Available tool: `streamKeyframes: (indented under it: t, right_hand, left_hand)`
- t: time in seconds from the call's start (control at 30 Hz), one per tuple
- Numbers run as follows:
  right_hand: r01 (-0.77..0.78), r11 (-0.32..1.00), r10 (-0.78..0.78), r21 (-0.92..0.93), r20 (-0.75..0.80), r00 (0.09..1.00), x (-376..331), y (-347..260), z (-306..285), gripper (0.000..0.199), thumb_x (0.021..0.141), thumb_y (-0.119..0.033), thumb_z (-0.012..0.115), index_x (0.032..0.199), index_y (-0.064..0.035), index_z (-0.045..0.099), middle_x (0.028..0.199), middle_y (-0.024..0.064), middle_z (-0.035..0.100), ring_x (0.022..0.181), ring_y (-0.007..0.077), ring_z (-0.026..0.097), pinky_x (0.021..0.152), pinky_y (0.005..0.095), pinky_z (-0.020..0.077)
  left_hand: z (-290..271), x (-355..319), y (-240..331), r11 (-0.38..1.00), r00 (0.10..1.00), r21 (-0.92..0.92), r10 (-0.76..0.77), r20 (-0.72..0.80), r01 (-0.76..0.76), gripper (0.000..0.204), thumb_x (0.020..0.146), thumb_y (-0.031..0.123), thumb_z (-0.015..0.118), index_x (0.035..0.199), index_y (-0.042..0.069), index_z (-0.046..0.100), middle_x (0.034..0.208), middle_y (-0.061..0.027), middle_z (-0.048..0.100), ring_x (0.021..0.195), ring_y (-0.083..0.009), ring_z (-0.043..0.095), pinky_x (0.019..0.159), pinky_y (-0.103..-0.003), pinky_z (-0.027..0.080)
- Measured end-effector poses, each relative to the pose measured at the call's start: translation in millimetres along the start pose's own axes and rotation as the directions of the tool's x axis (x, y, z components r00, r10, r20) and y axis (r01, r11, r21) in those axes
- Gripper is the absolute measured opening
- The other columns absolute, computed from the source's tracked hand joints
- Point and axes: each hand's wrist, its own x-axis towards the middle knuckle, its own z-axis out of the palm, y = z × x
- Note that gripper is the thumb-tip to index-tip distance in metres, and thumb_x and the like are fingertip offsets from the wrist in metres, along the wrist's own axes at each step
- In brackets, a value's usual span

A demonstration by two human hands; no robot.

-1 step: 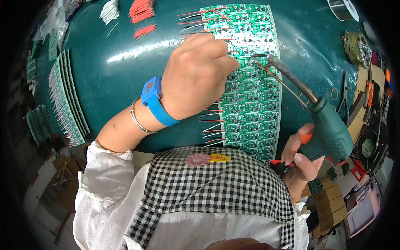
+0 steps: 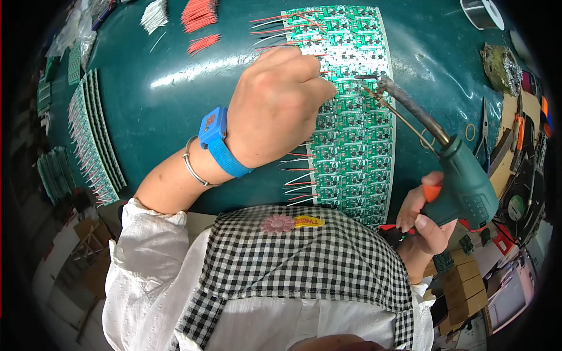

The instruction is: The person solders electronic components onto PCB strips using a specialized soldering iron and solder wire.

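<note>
My left hand (image 2: 280, 108), with a blue wrist strap (image 2: 219, 142) and a metal bangle, is closed over the left part of a green circuit board panel (image 2: 354, 140). Its fingertips are turned away, so what they pinch is hidden. My right hand (image 2: 426, 213) grips the handle of a green soldering gun (image 2: 465, 181) with an orange trigger. The gun's hot tip and thin feed tube reach up-left over the panel, close to my left fingers. Red and white wires (image 2: 298, 181) stick out from the panel's left edge, above and below my left hand.
Bundles of red wires (image 2: 199, 16) and white wires (image 2: 154, 16) lie at the far left. Wired panels (image 2: 96, 140) stand in a row on the left. A solder spool (image 2: 483, 13), a tip-cleaning lump (image 2: 501, 69) and pliers (image 2: 483, 131) sit on the right.
The soldering gun has shifted very slightly to the right, along with my right hand. My left hand and the panel look the same.
</note>
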Motion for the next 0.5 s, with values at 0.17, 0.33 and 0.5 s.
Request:
streamKeyframes:
  t: [0.17,0.33,0.5]
  right_hand:
    - [0.051,0.996,-0.058,-0.077,-0.094,0.994,2.1,0.7,4.9,0.057,0.07,-0.01,0.068,0.115,0.0141,0.043,0.056,0.0087,0.049,0.042,0.0145,0.047,0.041,0.0252,0.0427]
    - [0.001,0.998,-0.002,-0.056,-0.03,1.0,1.0,-1.3,7.4,0.057,0.07,-0.01,0.068,0.116,0.0142,0.043,0.06,0.0099,0.051,0.043,0.0142,0.048,0.041,0.0247,0.0425]
    - [0.028,0.994,-0.026,-0.107,0.024,0.999,0.3,-1.5,1.3,0.059,0.075,-0.01,0.064,0.122,0.012,0.036,0.055,0.0072,0.049,0.041,0.0146,0.047,0.038,0.026,0.0436]
  left_hand:
    - [1.3,-0.4,-0.8,1.0,1.0,-0.011,0.001,-0.006,-0.001,0.017,0.062,-0.001,0.075,0.076,0.007,0.07,0.062,-0.0047,0.048,0.059,-0.0226,0.051,0.052,-0.034,0.041]
    - [0.1,-0.3,0.7,1.0,1.0,-0.006,-0.01,-0.004,0.01,0.017,0.062,-0.001,0.075,0.076,0.007,0.07,0.064,-0.0041,0.051,0.061,-0.0222,0.052,0.054,-0.034,0.041]
    - [-3.7,-0.7,3.8,0.996,0.998,0.089,-0.032,0.045,0.028,0.015,0.064,0.002,0.075,0.076,0.009,0.07,0.066,-0.0021,0.054,0.064,-0.0212,0.054,0.06,-0.034,0.041]
